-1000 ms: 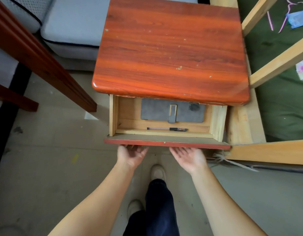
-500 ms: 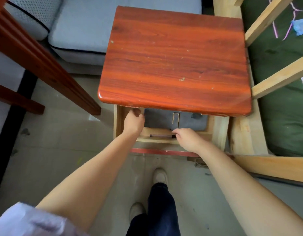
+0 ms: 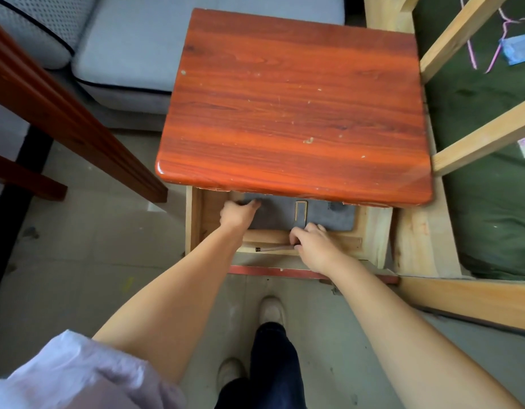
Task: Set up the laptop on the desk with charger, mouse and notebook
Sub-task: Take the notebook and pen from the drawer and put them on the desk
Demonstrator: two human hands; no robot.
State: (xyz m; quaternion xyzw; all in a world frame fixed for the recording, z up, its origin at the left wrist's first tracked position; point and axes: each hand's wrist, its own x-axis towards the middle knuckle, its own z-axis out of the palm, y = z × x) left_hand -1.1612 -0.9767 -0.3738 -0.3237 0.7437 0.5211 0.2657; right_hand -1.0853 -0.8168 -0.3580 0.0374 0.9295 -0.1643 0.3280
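Nothing is yet set on the desk top [image 3: 293, 107]. Its drawer [image 3: 373, 231] is pulled open, a grey notebook [image 3: 329, 219] lying inside. The left hand [image 3: 237, 214] is curled over the notebook's left edge; the right hand [image 3: 314, 246] is closed on a pen [image 3: 273, 248]. No laptop, charger or mouse is seen.

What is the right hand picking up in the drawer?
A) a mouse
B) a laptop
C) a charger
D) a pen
D: the right hand closes its fingers on the thin pen lying at the front of the open drawer, while the left hand touches the grey notebook.
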